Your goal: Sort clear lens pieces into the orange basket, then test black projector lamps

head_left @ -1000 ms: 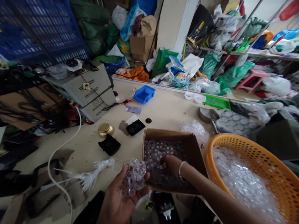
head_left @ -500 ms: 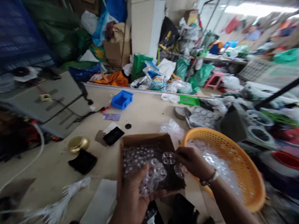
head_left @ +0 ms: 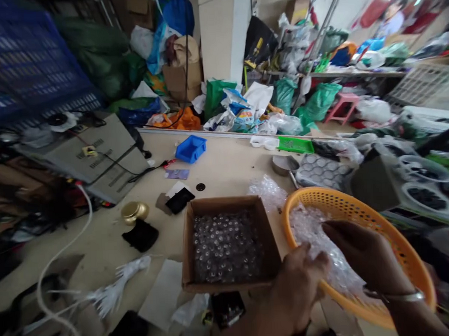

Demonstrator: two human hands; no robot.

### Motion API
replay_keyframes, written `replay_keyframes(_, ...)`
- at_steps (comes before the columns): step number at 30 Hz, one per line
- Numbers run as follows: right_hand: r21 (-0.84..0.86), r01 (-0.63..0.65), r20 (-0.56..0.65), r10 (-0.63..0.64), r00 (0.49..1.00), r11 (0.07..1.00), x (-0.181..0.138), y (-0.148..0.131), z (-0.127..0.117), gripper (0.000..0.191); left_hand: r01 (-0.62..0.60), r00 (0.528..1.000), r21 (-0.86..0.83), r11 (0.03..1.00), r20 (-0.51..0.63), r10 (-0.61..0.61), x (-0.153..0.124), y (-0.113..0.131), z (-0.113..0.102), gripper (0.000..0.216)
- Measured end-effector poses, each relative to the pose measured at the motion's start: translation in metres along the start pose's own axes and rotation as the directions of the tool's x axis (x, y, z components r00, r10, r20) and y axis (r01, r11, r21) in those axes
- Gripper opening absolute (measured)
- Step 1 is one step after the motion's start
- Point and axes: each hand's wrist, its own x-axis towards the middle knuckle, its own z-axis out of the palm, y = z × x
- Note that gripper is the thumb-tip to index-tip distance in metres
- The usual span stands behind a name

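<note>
As left hand [head_left: 300, 284] and right hand [head_left: 364, 253] curl over the clear pieces [head_left: 306, 224] in the orange basket [head_left: 335, 196], near right, gathering seems underway; whether the hands pinch anything is lost in blur; next needs a firm handful for the cardboard box [head_left: 226, 204]

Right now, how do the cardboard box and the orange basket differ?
The box is brown, square cardboard with solid walls; the basket is orange, round and perforated. The box's clear pieces lie in a flat layer; the basket's are heaped loosely. The left hand and right hand are at the basket, neither at the box. Both sit open-topped on the table.
</note>
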Motion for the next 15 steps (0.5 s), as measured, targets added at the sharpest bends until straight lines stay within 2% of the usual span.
replay_keyframes(2, 0.150, 0.166, 0.191, -0.193, 0.962, 0.975, 0.004, -0.045, 0.025, 0.025, -0.051, 0.990, 0.140, 0.989, -0.120, 0.068, -0.035, 0.002, -0.028, 0.052)
replay_keyframes(3, 0.198, 0.242, 0.286, -0.292, 0.913, 0.950, 0.006, -0.068, 0.042, 0.021, -0.072, 0.982, 0.170, 0.983, -0.158, 0.099, -0.052, 0.004, -0.042, 0.050)
replay_keyframes(4, 0.224, 0.330, 0.370, -0.393, 0.842, 0.917, 0.008, -0.089, 0.063, 0.019, -0.089, 0.975, 0.189, 0.978, -0.187, 0.125, -0.067, 0.007, -0.057, 0.047)
replay_keyframes(6, 0.214, 0.542, 0.522, -0.564, 0.640, 0.813, 0.012, -0.122, 0.110, 0.024, -0.108, 0.957, 0.196, 0.975, -0.245, 0.155, -0.092, 0.015, -0.083, 0.040)
replay_keyframes(7, 0.194, 0.634, 0.587, -0.606, 0.536, 0.749, 0.013, -0.133, 0.133, 0.032, -0.113, 0.949, 0.191, 0.975, -0.270, 0.163, -0.102, 0.020, -0.094, 0.037)
replay_keyframes(9, 0.184, 0.725, 0.667, -0.626, 0.404, 0.663, 0.014, -0.146, 0.175, 0.044, -0.130, 0.935, 0.160, 0.978, -0.309, 0.175, -0.117, 0.030, -0.111, 0.035)
replay_keyframes(10, 0.180, 0.744, 0.688, -0.623, 0.373, 0.644, 0.015, -0.149, 0.192, 0.045, -0.145, 0.928, 0.139, 0.980, -0.325, 0.183, -0.122, 0.034, -0.116, 0.035)
replay_keyframes(12, 0.166, 0.761, 0.710, -0.612, 0.349, 0.627, 0.015, -0.149, 0.214, 0.041, -0.169, 0.914, 0.075, 0.983, -0.361, 0.185, -0.130, 0.041, -0.124, 0.034)
replay_keyframes(15, 0.134, 0.774, 0.736, -0.585, 0.340, 0.619, 0.014, -0.144, 0.225, 0.034, -0.192, 0.904, -0.025, 0.981, -0.393, 0.167, -0.133, 0.049, -0.129, 0.033)
